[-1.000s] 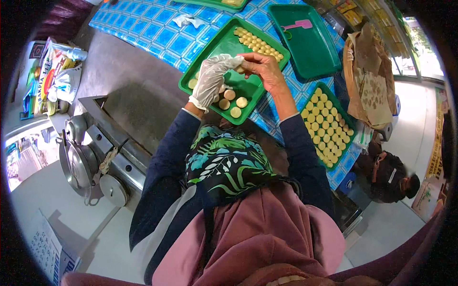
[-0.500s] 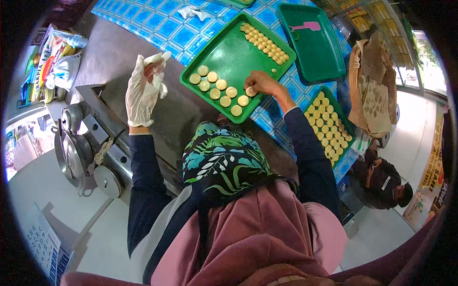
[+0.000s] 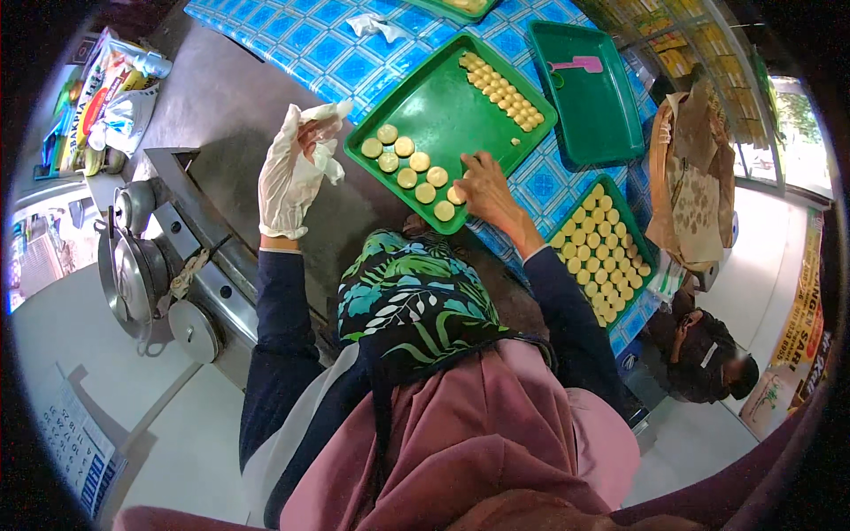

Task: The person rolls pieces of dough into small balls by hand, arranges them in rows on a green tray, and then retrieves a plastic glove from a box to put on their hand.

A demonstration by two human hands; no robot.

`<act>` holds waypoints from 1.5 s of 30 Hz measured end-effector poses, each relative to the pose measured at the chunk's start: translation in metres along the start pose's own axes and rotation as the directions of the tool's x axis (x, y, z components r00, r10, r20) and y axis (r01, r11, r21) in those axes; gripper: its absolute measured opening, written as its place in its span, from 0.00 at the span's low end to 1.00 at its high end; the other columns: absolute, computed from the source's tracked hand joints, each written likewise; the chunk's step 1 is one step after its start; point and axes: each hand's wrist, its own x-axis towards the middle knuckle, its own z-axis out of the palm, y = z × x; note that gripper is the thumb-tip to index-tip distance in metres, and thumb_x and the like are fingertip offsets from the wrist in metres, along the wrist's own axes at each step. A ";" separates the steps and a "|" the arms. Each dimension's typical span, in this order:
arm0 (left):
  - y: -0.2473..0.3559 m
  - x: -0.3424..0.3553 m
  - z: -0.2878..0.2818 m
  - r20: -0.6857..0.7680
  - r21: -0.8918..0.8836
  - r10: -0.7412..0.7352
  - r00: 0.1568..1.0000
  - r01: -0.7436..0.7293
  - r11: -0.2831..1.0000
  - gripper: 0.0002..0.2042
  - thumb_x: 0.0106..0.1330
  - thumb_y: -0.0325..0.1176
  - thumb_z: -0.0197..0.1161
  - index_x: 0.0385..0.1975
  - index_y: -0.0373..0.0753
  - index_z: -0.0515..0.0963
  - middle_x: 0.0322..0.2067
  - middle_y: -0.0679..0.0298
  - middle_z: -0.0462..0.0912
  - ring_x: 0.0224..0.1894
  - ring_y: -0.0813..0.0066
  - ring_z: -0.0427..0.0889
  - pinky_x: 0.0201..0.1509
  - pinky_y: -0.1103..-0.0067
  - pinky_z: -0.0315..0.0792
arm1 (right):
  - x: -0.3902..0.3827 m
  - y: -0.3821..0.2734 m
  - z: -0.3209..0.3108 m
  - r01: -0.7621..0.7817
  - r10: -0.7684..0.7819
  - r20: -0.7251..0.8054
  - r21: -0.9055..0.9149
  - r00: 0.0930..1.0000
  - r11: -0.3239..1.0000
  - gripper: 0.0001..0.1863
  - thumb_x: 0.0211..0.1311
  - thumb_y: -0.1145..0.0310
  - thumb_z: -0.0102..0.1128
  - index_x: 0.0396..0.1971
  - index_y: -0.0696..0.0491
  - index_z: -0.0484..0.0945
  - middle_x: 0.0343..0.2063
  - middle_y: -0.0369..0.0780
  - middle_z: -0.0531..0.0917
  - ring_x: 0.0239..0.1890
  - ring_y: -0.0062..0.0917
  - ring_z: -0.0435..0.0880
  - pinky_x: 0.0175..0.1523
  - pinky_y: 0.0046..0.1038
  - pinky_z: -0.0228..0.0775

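Observation:
My left hand (image 3: 297, 173), in a loose white glove, is raised left of the green tray (image 3: 425, 102). Its fingers are half curled and apart, with nothing visible in them. Over the tray's near right edge is my bare right hand (image 3: 490, 190), palm down, thumb and fingers apart. It partly covers the end of a group of flat, round, pale yellow dough discs (image 3: 425, 193); what lies beneath the palm is hidden. At the tray's far right corner sits a tight block of small yellow dough balls (image 3: 500, 91). One small dough piece (image 3: 515, 142) lies apart below it.
A smaller tray of yellow rounds (image 3: 602, 252) stands to the right. Behind it, a dark green tray (image 3: 589, 97) holds a pink spatula (image 3: 577, 65). A paper-lined basket (image 3: 691, 177) is far right. Pots (image 3: 137, 274) and a stove (image 3: 199, 252) stand left. A person (image 3: 708, 354) sits at right.
My right hand has shifted toward the tray's near edge, and its fingers have loosened from a pinch on a disc. The whole view has shifted slightly; my left hand stays raised.

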 end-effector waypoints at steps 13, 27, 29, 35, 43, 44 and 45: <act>-0.011 0.003 0.035 0.149 -0.303 -0.131 0.980 0.171 0.937 0.29 0.73 0.51 0.51 0.54 0.24 0.69 0.57 0.38 0.71 0.55 0.55 0.76 0.52 0.67 0.79 | 0.007 -0.019 0.015 -0.184 0.217 -0.222 0.161 0.951 0.970 0.12 0.35 0.66 0.73 0.24 0.49 0.81 0.52 0.47 0.73 0.57 0.46 0.65 0.59 0.45 0.61; -0.099 0.029 0.109 0.379 -0.227 -0.278 0.883 0.380 0.897 0.29 0.73 0.48 0.53 0.53 0.20 0.67 0.56 0.39 0.72 0.60 0.51 0.71 0.66 0.64 0.66 | 0.013 -0.044 -0.046 -0.059 0.650 0.057 0.998 0.758 -0.018 0.05 0.61 0.72 0.62 0.31 0.59 0.81 0.24 0.35 0.81 0.25 0.17 0.77 0.32 0.22 0.69; -0.126 0.045 0.105 0.400 -0.178 -0.270 0.876 0.363 0.915 0.29 0.72 0.50 0.54 0.52 0.22 0.69 0.54 0.44 0.76 0.57 0.55 0.75 0.62 0.70 0.69 | 0.011 -0.061 -0.057 -0.179 0.605 -0.345 0.748 0.718 0.639 0.04 0.57 0.74 0.61 0.30 0.57 0.81 0.25 0.40 0.81 0.28 0.30 0.80 0.35 0.30 0.71; -0.162 0.064 0.123 0.327 -0.152 -0.296 0.898 0.359 0.921 0.25 0.73 0.49 0.51 0.53 0.28 0.73 0.50 0.50 0.80 0.50 0.64 0.80 0.50 0.76 0.74 | -0.002 -0.109 -0.077 0.008 0.377 -0.656 0.504 0.654 0.863 0.07 0.49 0.78 0.68 0.30 0.57 0.83 0.27 0.41 0.79 0.31 0.34 0.80 0.35 0.31 0.72; -0.187 0.061 0.143 0.417 0.314 0.080 0.905 -0.226 0.922 0.11 0.69 0.32 0.58 0.46 0.33 0.76 0.43 0.58 0.83 0.41 0.72 0.80 0.47 0.78 0.73 | -0.024 -0.117 -0.068 -0.048 0.446 -0.641 0.538 0.625 0.842 0.04 0.48 0.78 0.63 0.23 0.55 0.77 0.25 0.41 0.75 0.30 0.38 0.75 0.35 0.37 0.67; -0.190 0.058 0.154 0.590 0.588 0.226 0.775 -0.605 0.537 0.11 0.65 0.25 0.60 0.47 0.34 0.75 0.44 0.58 0.82 0.42 0.73 0.80 0.47 0.77 0.74 | -0.033 -0.105 -0.070 -0.054 0.515 -0.552 0.646 0.656 0.761 0.04 0.47 0.77 0.63 0.22 0.54 0.76 0.25 0.41 0.75 0.29 0.38 0.74 0.36 0.37 0.66; -0.195 0.054 0.165 0.615 0.609 0.261 0.744 -0.658 0.442 0.10 0.65 0.25 0.60 0.45 0.35 0.76 0.41 0.60 0.82 0.40 0.74 0.80 0.46 0.77 0.74 | -0.042 -0.094 -0.068 -0.006 0.443 -0.579 0.603 0.684 0.798 0.04 0.50 0.74 0.62 0.21 0.54 0.75 0.25 0.41 0.76 0.29 0.36 0.75 0.39 0.36 0.67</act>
